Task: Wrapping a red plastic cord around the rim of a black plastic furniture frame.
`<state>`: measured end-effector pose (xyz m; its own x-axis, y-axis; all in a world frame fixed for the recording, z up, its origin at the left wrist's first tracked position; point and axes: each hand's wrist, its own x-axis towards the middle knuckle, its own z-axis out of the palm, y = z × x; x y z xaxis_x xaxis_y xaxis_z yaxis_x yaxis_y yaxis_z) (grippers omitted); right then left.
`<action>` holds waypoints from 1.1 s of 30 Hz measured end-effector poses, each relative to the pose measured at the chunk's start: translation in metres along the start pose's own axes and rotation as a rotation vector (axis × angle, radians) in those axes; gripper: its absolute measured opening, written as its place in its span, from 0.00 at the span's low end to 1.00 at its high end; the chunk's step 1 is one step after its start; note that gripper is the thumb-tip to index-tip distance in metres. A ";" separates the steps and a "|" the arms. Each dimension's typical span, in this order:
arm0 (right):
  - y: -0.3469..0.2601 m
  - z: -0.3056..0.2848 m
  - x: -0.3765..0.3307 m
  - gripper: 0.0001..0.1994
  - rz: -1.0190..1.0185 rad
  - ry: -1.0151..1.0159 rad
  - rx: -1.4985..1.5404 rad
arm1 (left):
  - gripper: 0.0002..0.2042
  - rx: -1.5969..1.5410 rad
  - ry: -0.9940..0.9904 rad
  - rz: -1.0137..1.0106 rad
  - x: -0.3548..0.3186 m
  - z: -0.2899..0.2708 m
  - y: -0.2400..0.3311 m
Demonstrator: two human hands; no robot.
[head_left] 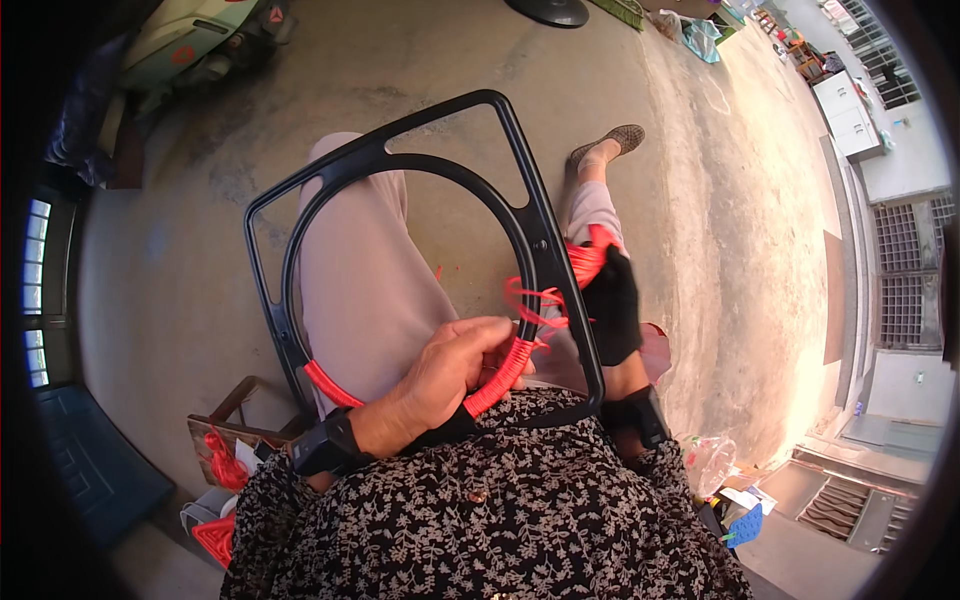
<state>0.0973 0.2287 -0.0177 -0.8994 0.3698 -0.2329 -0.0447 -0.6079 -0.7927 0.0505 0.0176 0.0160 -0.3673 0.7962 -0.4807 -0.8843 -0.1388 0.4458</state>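
Observation:
A black frame (pixel 528 165), squarish outside with a round ring inside, rests tilted over my lap. Red cord (pixel 500 380) is wound tightly around the near part of its ring. My left hand (pixel 440 365), bare, is closed on the ring at the end of the winding; its fingertips are partly hidden. Loose loops of cord run from there across the frame's right side. Just outside that side, my right hand (pixel 613 308), in a black glove, grips a bundle of red cord (pixel 588 260). Its fingers are partly hidden behind the bundle.
A small wooden stool (pixel 215 430) with more red cord (pixel 225 462) stands at my left. Clear plastic and a blue item (pixel 745 527) lie at my right. A scooter (pixel 190 40) is parked at the far left, and a white cabinet (pixel 848 115) stands far right.

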 end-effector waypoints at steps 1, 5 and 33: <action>-0.007 -0.010 0.001 0.15 -0.034 0.089 0.041 | 0.13 0.058 -0.009 -0.004 0.000 0.001 0.001; -0.033 -0.097 -0.005 0.14 -0.068 0.020 0.295 | 0.12 0.051 -0.024 0.005 -0.001 0.000 0.001; -0.035 0.037 -0.029 0.27 0.330 -0.388 -0.217 | 0.06 0.381 0.071 0.366 -0.003 0.024 0.000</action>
<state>0.1085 0.2132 0.0382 -0.9465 -0.1265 -0.2968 0.3205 -0.4739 -0.8202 0.0584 0.0293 0.0359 -0.6625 0.6923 -0.2860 -0.5319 -0.1660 0.8304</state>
